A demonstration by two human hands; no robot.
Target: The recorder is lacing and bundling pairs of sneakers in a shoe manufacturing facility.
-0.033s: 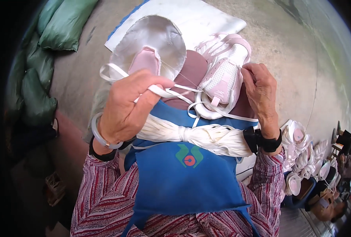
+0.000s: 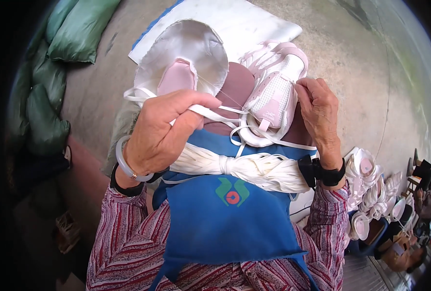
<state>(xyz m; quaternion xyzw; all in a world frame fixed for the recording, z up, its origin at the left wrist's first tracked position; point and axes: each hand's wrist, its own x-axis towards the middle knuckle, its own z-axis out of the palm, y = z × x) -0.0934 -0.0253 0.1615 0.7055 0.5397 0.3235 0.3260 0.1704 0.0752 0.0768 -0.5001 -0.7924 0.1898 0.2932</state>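
My left hand (image 2: 164, 128) is closed in a pinch on a flat white shoelace (image 2: 210, 114), which runs right toward a white and pink sneaker (image 2: 272, 99). At the sneaker's right side, my right hand (image 2: 320, 111) has thumb and forefinger pinched together; what they hold is too small to make out. Beyond my left hand lies a silvery, bowl-shaped piece (image 2: 174, 43) with a pink padded shoe part (image 2: 178, 77) in it. A fine thread stretches from there toward the sneaker. Across my blue apron (image 2: 225, 223) lies a tied bundle of white laces (image 2: 225, 164).
A mauve pad (image 2: 235, 85) lies under the sneaker, and a white sheet (image 2: 254, 22) is spread beyond. Green sacks (image 2: 82, 31) are piled at far left. Several pale shoes (image 2: 370, 189) are heaped at right, near another person (image 2: 426, 203).
My left hand has shifted slightly right and down with the shoelace, and the loose lace end beside it has dropped a little. My right hand stays almost in place.
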